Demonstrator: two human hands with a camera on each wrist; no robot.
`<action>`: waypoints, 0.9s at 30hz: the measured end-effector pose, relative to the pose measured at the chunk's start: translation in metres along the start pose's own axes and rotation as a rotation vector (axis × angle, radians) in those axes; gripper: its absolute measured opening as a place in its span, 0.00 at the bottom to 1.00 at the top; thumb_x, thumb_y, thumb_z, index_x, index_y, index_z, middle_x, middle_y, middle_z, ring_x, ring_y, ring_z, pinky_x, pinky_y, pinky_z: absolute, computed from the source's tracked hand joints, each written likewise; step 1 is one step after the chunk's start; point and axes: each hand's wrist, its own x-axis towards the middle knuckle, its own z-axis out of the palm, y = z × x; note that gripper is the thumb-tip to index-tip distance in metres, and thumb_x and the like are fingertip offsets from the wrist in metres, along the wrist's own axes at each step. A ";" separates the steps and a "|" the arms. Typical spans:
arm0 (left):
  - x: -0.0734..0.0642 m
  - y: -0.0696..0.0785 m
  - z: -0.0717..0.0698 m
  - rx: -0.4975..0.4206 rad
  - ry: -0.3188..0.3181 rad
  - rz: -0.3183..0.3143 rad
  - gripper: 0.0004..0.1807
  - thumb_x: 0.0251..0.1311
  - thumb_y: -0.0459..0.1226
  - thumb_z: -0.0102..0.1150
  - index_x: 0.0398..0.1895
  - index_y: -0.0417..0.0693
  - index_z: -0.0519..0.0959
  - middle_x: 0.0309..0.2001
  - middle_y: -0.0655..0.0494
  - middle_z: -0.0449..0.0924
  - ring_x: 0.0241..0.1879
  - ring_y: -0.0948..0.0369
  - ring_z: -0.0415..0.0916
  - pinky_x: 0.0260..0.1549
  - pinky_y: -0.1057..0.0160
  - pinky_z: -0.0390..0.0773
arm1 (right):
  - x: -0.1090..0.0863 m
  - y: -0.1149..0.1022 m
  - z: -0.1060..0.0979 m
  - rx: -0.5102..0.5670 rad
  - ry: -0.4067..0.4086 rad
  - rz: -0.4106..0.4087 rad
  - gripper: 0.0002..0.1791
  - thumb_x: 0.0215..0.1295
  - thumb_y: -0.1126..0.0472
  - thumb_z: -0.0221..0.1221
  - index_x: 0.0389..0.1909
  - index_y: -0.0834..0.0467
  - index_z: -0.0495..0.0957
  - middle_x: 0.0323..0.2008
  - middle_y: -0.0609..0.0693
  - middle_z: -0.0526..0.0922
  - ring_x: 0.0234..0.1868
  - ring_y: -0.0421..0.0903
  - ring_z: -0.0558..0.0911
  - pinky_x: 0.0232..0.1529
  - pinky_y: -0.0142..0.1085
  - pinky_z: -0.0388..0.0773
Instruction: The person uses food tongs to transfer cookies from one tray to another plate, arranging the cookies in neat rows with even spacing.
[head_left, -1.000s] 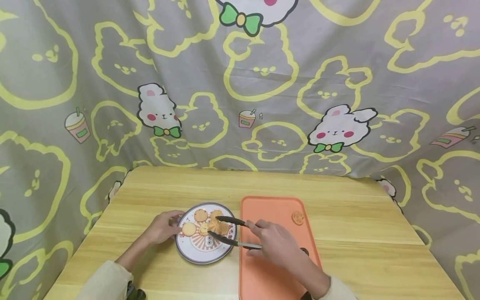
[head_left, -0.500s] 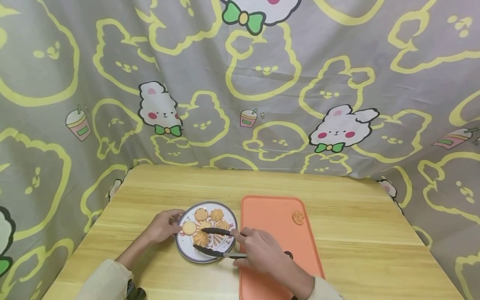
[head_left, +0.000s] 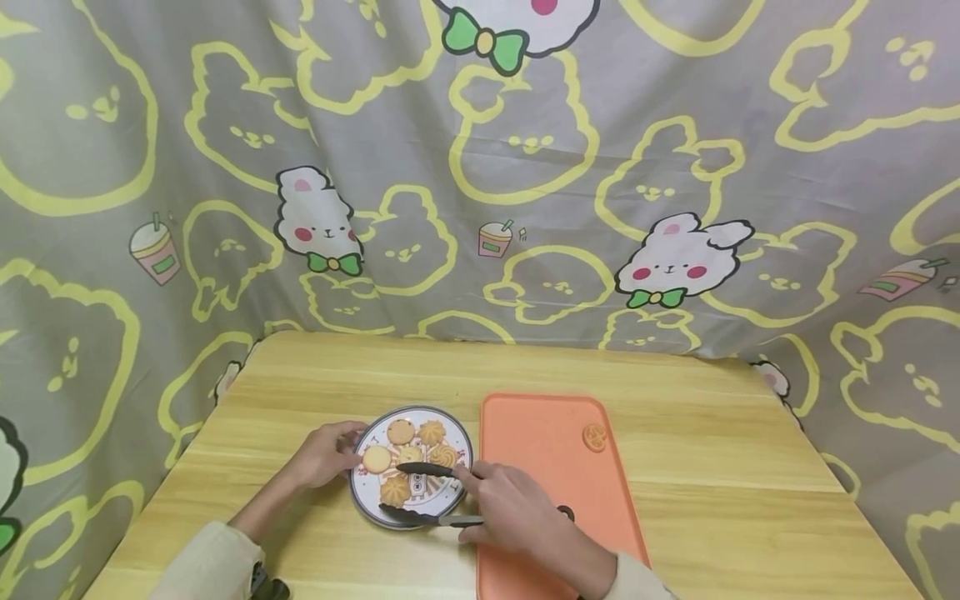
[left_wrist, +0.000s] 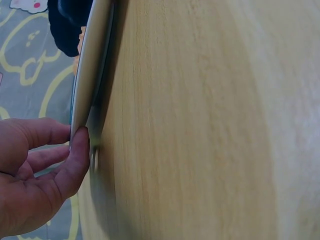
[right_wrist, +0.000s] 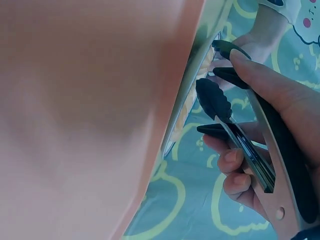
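Note:
My left hand [head_left: 326, 454] pinches the left rim of a round white plate [head_left: 363, 493] with a dark edge; in the left wrist view, thumb and fingers [left_wrist: 75, 162] grip that rim, and the plate's side [left_wrist: 90, 75] looks raised a little off the wood. Kitchen tongs [head_left: 459, 521] with black tips are in my right hand [head_left: 517, 504]. Their tips stand apart over the plate, either side of a star-shaped cookie [head_left: 395, 489] at the front left. Whether they touch it I cannot tell. Other cookies there include a round plain one [head_left: 377, 459] and a swirled one [head_left: 444, 455].
Right of the plate lies an orange tray [head_left: 525, 425], with a pretzel-like cookie [head_left: 595, 437] near its far right corner. My right forearm crosses the tray. Behind the wooden table [head_left: 712, 467] hangs a patterned grey curtain [head_left: 420, 150].
The tongs and the star-shaped cookie moved from the plate's right half to its front left. Their tips now stand slightly wider apart. My left hand stays at the rim.

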 end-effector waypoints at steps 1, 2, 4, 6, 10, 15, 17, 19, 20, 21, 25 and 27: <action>0.000 0.000 0.000 0.001 0.000 -0.001 0.29 0.49 0.24 0.61 0.58 0.32 0.71 0.43 0.41 0.76 0.31 0.59 0.76 0.21 0.67 0.84 | -0.001 0.001 -0.001 0.011 -0.001 0.009 0.42 0.44 0.34 0.66 0.60 0.53 0.75 0.42 0.43 0.80 0.30 0.36 0.75 0.28 0.26 0.77; 0.000 0.000 0.000 0.004 -0.001 -0.002 0.28 0.49 0.24 0.61 0.58 0.33 0.72 0.43 0.41 0.76 0.31 0.59 0.76 0.21 0.67 0.84 | -0.003 0.003 -0.001 0.021 -0.002 0.017 0.43 0.44 0.34 0.66 0.60 0.53 0.74 0.41 0.43 0.80 0.30 0.36 0.75 0.28 0.26 0.77; 0.000 -0.001 0.001 0.008 -0.002 -0.006 0.28 0.49 0.24 0.61 0.58 0.33 0.72 0.43 0.41 0.76 0.30 0.59 0.76 0.21 0.67 0.84 | -0.007 0.009 -0.003 0.058 -0.006 0.035 0.43 0.44 0.35 0.66 0.61 0.54 0.73 0.39 0.43 0.79 0.28 0.36 0.74 0.26 0.26 0.76; 0.000 -0.001 0.001 0.009 -0.002 -0.011 0.28 0.49 0.24 0.61 0.58 0.33 0.72 0.43 0.41 0.76 0.31 0.59 0.76 0.21 0.67 0.84 | -0.012 0.016 -0.004 0.099 -0.001 0.057 0.44 0.44 0.36 0.67 0.62 0.54 0.73 0.38 0.44 0.78 0.27 0.37 0.73 0.24 0.26 0.74; 0.000 0.000 0.001 0.008 -0.004 -0.016 0.29 0.49 0.24 0.61 0.59 0.33 0.71 0.44 0.40 0.75 0.31 0.59 0.76 0.22 0.67 0.84 | -0.025 0.033 -0.004 0.156 0.031 0.105 0.44 0.44 0.37 0.68 0.62 0.55 0.72 0.39 0.47 0.79 0.29 0.39 0.75 0.25 0.28 0.76; -0.001 0.001 0.000 0.015 -0.003 -0.016 0.29 0.50 0.24 0.60 0.59 0.32 0.71 0.45 0.39 0.75 0.32 0.59 0.77 0.22 0.67 0.84 | -0.042 0.058 -0.003 0.204 0.065 0.191 0.47 0.43 0.37 0.69 0.63 0.58 0.71 0.45 0.53 0.80 0.35 0.45 0.81 0.29 0.33 0.80; -0.001 0.001 0.000 0.015 -0.004 -0.013 0.29 0.50 0.24 0.60 0.59 0.32 0.70 0.45 0.39 0.75 0.32 0.59 0.77 0.22 0.67 0.84 | -0.048 0.067 -0.003 0.218 0.055 0.236 0.47 0.43 0.37 0.69 0.63 0.58 0.70 0.47 0.55 0.80 0.37 0.47 0.82 0.29 0.34 0.80; -0.001 0.001 0.000 0.015 -0.005 -0.009 0.29 0.50 0.24 0.60 0.59 0.32 0.70 0.45 0.39 0.75 0.32 0.59 0.77 0.22 0.67 0.84 | -0.056 0.076 -0.004 0.234 0.029 0.289 0.48 0.43 0.37 0.69 0.64 0.57 0.70 0.49 0.57 0.79 0.38 0.49 0.82 0.29 0.36 0.80; -0.001 0.001 0.000 0.015 -0.004 -0.012 0.29 0.50 0.24 0.60 0.59 0.32 0.70 0.45 0.39 0.75 0.32 0.59 0.77 0.22 0.67 0.84 | -0.059 0.080 -0.004 0.238 0.018 0.316 0.48 0.43 0.37 0.69 0.64 0.57 0.69 0.50 0.58 0.79 0.39 0.51 0.82 0.30 0.37 0.80; -0.001 0.001 0.000 0.015 -0.004 -0.011 0.29 0.50 0.24 0.60 0.59 0.32 0.70 0.45 0.39 0.76 0.32 0.59 0.77 0.22 0.67 0.84 | -0.062 0.084 -0.005 0.239 0.005 0.341 0.48 0.43 0.37 0.69 0.64 0.57 0.69 0.52 0.58 0.78 0.40 0.52 0.82 0.31 0.39 0.81; -0.001 0.001 0.000 0.019 -0.005 -0.010 0.29 0.50 0.24 0.60 0.59 0.32 0.70 0.44 0.40 0.76 0.32 0.59 0.76 0.22 0.67 0.84 | -0.075 0.099 -0.004 0.247 -0.003 0.412 0.49 0.42 0.37 0.69 0.64 0.58 0.69 0.52 0.59 0.78 0.40 0.53 0.83 0.33 0.41 0.82; -0.001 0.001 0.000 0.021 -0.005 -0.008 0.29 0.50 0.24 0.60 0.59 0.32 0.70 0.44 0.40 0.75 0.32 0.59 0.76 0.22 0.67 0.84 | -0.080 0.105 -0.004 0.245 0.005 0.433 0.48 0.42 0.37 0.69 0.63 0.59 0.70 0.50 0.57 0.79 0.36 0.49 0.82 0.31 0.37 0.80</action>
